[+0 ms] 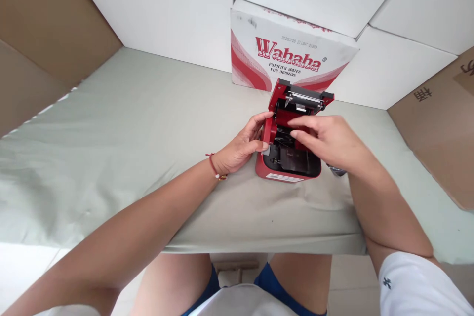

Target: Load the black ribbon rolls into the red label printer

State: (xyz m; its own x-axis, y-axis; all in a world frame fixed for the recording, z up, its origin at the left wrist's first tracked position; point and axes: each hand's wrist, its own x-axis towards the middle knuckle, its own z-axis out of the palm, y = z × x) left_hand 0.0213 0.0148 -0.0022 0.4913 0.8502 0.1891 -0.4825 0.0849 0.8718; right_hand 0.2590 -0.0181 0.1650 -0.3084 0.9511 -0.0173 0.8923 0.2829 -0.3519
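Note:
A red and black device (293, 174) sits on the cloth-covered table, its lid (305, 98) raised toward the back. Dark, shiny material (284, 136) lies in its inner compartment. My left hand (246, 145) grips the device's left side, fingers near the lid hinge and thumb lower on the side wall. Over the opening is my right hand (326, 138), its index finger and thumb apart, fingertips at the compartment; nothing shows between them.
Behind the device stands a white and red Wahaha box (289, 54), against large white boxes (166, 10). Brown cardboard (48, 24) flanks the table (111, 133) on both sides. A small dark object (336, 171) lies partly hidden under my right wrist.

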